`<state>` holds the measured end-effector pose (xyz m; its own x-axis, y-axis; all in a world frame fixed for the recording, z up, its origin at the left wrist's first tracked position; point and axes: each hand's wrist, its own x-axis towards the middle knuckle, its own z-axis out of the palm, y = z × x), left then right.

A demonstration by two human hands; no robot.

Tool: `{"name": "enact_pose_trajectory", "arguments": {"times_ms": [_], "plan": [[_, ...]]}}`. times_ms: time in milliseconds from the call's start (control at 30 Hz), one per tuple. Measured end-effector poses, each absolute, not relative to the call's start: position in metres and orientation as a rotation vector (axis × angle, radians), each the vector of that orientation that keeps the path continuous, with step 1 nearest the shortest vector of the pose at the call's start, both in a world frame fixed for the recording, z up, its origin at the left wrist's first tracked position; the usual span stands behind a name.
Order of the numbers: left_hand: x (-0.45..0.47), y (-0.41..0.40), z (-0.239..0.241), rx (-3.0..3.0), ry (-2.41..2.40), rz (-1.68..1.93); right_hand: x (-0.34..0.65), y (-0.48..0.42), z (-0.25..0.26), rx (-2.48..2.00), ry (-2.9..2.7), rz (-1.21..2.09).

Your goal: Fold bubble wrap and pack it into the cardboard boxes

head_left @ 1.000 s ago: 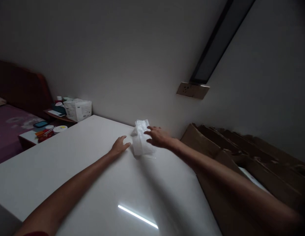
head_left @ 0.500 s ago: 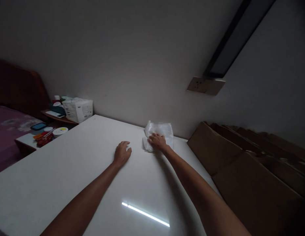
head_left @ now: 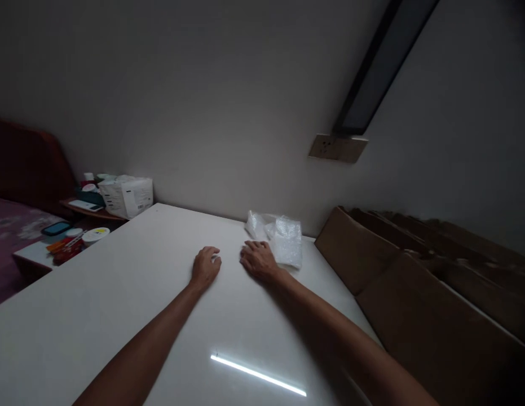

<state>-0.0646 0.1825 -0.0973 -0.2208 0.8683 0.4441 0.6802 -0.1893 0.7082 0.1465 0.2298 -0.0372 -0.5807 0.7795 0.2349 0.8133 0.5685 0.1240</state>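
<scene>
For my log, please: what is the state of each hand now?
Left hand: open, holding nothing.
Right hand: open, by the translucent plastic; contact cannot be told.

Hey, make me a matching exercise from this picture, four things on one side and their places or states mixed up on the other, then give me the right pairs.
Things:
1. plastic wrap
2. left hand
3. socket plate
4. cardboard

Places or states:
A. brown, along the right side of the table
B. whitish and crumpled, near the table's far edge
C. curved, with nothing in its grasp
D. on the wall, just below the dark panel

Right pairs: 1-B, 2-C, 3-D, 4-A
</scene>
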Motion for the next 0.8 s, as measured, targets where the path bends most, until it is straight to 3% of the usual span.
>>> {"name": "enact_pose_trajectory", "arguments": {"times_ms": [233, 433, 567, 700, 800], "plan": [[-0.068, 0.181, -0.098, 1.819, 1.834, 1.339, 0.161, 0.223, -0.036, -1.437, -2.508, -0.338], [-0.071, 0.178, -0.097, 1.806, 1.81, 1.308, 0.187, 0.124, -0.007, -1.419, -2.463, -0.426], [-0.072, 0.174, -0.093, 1.806, 1.801, 1.256, 0.256, 0.049, 0.04, -1.499, -2.203, -0.774], [-0.069, 0.169, -0.086, 1.773, 1.812, 1.198, 0.351, 0.013, 0.082, -1.868, -1.924, -1.108], [-0.065, 0.16, -0.079, 1.714, 1.821, 1.175, 0.395, 0.008, 0.098, -2.019, -1.979, -1.016]]}}
